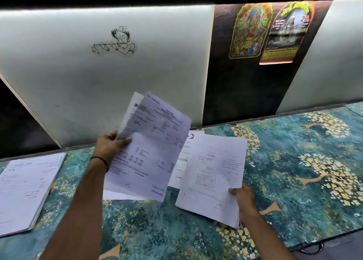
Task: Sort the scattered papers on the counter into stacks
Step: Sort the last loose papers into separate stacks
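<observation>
White printed sheets (149, 141) stand raised in the left hand (110, 144), thumb pinching them above the teal counter (294, 161); the right hand (244, 198) pinches another sheet's (214, 173) near right corner; a stack (27, 187) lies at the left.

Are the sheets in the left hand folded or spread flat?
Spread, unfolded. The left hand pinches the sheets at their left edge; the front page shows at full length, and those behind fan out at the top.

two hands (110, 145) (245, 197), one paper stack (27, 189), several loose sheets (149, 157), two posters (248, 31) (284, 33), one drawing (115, 42)
</observation>
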